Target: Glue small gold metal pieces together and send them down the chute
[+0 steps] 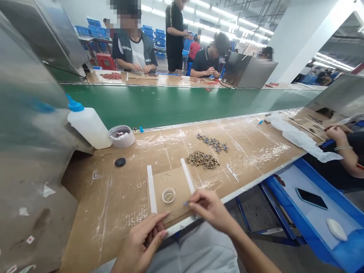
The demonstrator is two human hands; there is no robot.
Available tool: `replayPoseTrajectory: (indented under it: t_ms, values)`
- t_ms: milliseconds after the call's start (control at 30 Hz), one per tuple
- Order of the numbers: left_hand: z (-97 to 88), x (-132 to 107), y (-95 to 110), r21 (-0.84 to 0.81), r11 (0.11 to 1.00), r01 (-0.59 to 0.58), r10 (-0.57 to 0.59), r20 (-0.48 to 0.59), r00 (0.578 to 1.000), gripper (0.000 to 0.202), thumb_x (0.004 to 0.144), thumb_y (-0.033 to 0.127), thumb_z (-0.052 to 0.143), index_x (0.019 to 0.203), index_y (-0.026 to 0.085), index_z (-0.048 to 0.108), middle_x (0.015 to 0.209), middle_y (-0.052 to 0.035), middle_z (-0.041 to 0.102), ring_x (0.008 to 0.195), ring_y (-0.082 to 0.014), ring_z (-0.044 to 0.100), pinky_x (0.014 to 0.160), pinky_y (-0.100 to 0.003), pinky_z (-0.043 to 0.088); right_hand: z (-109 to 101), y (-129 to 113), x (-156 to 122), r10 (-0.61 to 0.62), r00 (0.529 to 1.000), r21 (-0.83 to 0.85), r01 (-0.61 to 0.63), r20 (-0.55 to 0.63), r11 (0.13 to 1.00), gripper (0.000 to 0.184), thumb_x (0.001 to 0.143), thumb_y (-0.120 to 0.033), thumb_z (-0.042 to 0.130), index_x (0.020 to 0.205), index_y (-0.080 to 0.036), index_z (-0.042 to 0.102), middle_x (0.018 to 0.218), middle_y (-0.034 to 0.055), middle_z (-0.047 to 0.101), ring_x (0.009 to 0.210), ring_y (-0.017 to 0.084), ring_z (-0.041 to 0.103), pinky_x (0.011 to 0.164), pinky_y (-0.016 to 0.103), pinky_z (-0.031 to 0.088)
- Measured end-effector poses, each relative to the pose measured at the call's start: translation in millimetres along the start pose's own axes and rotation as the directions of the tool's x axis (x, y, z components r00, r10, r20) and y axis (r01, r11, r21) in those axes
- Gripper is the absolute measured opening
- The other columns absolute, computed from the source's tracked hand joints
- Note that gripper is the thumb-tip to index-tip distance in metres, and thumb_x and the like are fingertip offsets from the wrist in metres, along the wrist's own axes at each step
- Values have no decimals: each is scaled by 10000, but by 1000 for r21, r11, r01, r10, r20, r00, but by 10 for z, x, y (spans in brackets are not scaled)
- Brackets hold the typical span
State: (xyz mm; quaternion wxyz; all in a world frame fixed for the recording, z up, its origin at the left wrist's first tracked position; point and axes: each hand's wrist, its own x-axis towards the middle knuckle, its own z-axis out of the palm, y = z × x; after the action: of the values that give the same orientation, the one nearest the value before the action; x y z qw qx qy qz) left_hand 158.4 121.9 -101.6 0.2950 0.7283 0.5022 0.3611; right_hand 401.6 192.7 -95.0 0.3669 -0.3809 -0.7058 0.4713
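Between its thumb and fingertips, my right hand (209, 208) pinches a small blue-tipped piece (186, 203) above the cardboard mat. My left hand (148, 237) is at the table's front edge, thumb and index finger apart, with nothing visible between them. Its other fingers curl underneath and are partly hidden. On the cardboard mat (178, 182), which has white tape strips at both sides, sits a small clear round cup (168, 195) with a thin stick in it. Beyond the mat lie a pile of small brass-coloured parts (202, 159) and a looser group of blue-and-brass pieces (213, 142).
A bottle with a blue nozzle (89, 127), a tape roll (121, 136) and a black cap (120, 162) stand at the left. A green conveyor belt (170, 102) runs behind. At right, a blue tray (324, 216) holds a phone (311, 198); a co-worker's hand (337, 134) is beyond.
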Motion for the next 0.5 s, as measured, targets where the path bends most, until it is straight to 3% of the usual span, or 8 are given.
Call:
replayPoseTrajectory:
  t_ms: [67,133,200,267,367,500]
  values:
    - [8,-27,-17,16,1000,13,-12,-43,999,281,920,388,552,1112,225,675,714,-4,662,570,-138,602,562,-203,514,-414,93,77,-1,979,-130,-26,-206,991,282,890,-415,628,822,-141,625,840,66,660,779,179,611,713,275,484]
    - [20,-50,-43,38,999,20,-17,-76,997,270,912,405,556,1067,236,698,719,-9,671,560,-145,597,559,-215,522,-874,231,218,-16,886,-284,-132,-464,950,360,854,-495,621,840,-135,638,823,77,668,772,200,617,720,301,487]
    - [28,-64,-67,50,999,23,-18,-94,995,263,907,414,557,1034,243,712,754,-22,688,592,-159,615,571,-226,532,-1273,391,403,-25,821,-321,-195,-571,927,404,821,-517,619,864,-116,634,815,98,669,745,212,610,700,319,477]
    - [34,-71,-79,54,998,28,-23,-97,995,249,907,407,558,1006,243,718,767,-27,693,621,-167,628,586,-230,534,-1540,539,596,-29,785,-343,-237,-619,909,431,788,-529,614,862,-105,640,802,111,671,718,217,604,685,331,473]
    - [64,-80,-49,42,998,56,-51,-113,992,218,916,373,554,977,237,714,776,-22,690,628,-159,622,610,-230,518,-1673,667,806,-24,757,-361,-283,-653,889,398,729,-506,628,816,-118,647,805,122,677,727,234,609,719,360,475]
    - [130,-125,69,-50,995,82,-88,-145,985,225,917,349,543,957,209,715,844,-58,708,733,-179,635,674,-250,505,-1617,616,793,14,727,-310,-311,-687,898,281,711,-424,637,805,-159,630,816,152,671,737,266,629,709,397,485]
